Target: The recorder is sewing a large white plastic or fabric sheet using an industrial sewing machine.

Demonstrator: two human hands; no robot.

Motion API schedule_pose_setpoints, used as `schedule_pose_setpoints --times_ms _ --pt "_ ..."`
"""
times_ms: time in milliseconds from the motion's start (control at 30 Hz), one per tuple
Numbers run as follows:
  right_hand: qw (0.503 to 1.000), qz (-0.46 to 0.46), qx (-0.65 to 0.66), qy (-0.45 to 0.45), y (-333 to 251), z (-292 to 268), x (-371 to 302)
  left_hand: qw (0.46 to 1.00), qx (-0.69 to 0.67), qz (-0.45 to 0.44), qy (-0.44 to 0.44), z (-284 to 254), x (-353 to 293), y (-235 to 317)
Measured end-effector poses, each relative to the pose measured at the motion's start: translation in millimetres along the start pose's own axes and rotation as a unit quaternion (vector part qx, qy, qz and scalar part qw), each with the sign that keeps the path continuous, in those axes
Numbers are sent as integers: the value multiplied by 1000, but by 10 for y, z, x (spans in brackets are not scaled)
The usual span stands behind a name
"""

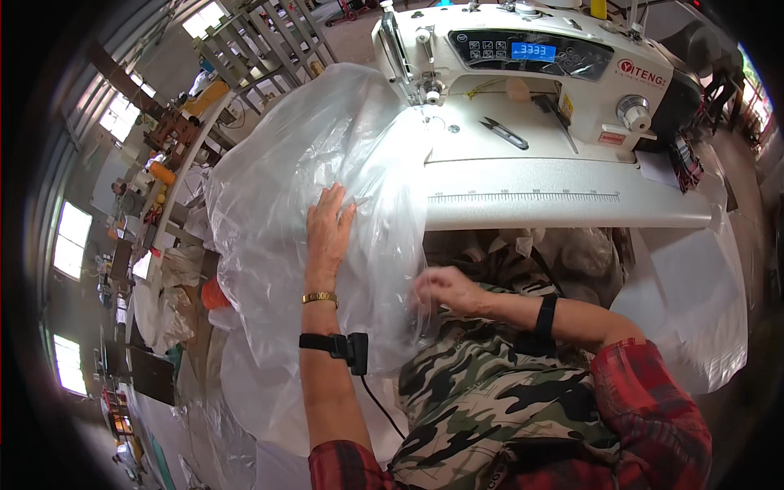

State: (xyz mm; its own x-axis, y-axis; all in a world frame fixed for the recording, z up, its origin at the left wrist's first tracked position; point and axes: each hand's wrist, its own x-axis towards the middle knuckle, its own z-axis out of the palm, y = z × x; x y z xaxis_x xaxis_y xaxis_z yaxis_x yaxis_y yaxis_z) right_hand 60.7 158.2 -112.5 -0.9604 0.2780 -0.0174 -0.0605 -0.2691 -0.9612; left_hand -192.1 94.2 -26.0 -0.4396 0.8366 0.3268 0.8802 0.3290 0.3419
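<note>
The person's left hand lies palm down on translucent plastic sheeting that reaches up to a white industrial sewing machine. The right hand, blurred and curled, is at the sheeting's right edge. Thread snips rest on the machine bed.

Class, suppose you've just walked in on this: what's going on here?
A person is working by hand with a big, clear plastic sheet at a sewing machine. The left hand lies on the sheet, which reaches up to the machine's left end. The right hand, bent and blurred, is at the sheet's right edge; whether it grips it is unclear. Snips lie on the machine's bed, in neither hand.
</note>
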Motion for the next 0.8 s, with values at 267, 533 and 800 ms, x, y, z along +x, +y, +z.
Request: schedule_pose_setpoints --times_ms 267,533,800 --pt "736 -195 -646 -45 -552 358 369 1000 -7 12 2 4 32 12" --pt "603 -249 -741 -161 -287 588 659 1000 -4 25 0 38 18 -69" --pt "638 -113 -726 -229 -149 888 632 1000 8 22 -1 50 12 -56"
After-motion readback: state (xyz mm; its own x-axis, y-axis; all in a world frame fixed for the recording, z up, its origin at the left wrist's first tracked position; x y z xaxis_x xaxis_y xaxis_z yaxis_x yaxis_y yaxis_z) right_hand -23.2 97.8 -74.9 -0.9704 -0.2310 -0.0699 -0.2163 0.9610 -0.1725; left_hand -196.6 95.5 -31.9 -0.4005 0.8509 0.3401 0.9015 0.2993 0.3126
